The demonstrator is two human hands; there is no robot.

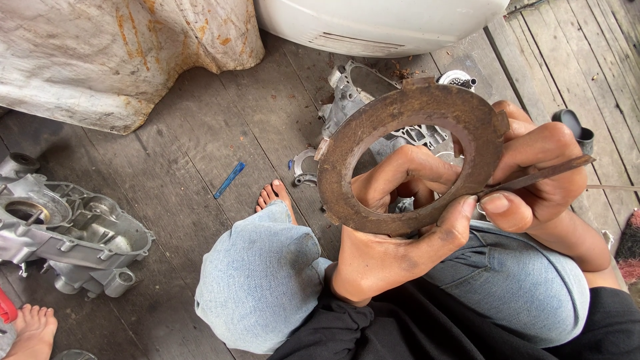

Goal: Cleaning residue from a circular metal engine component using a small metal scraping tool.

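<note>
Gripping rusty ring plate (407,110) mid-frame, left hand (393,233) fingers (407,170) hooked through for steadiness, right hand (533,177) pinching thin metal strip (547,172) against its edge.

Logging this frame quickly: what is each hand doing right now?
Left hand: closed on the rusty ring plate, fingers through its hole.
Right hand: closed on a thin flat metal tool laid against the plate's rim.

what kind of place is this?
Probably an informal engine repair spot, worked on the floor: bare wooden plank floor, aluminium engine crankcase halves lying about, and a rusty ring-shaped clutch plate held in the left hand.
</note>
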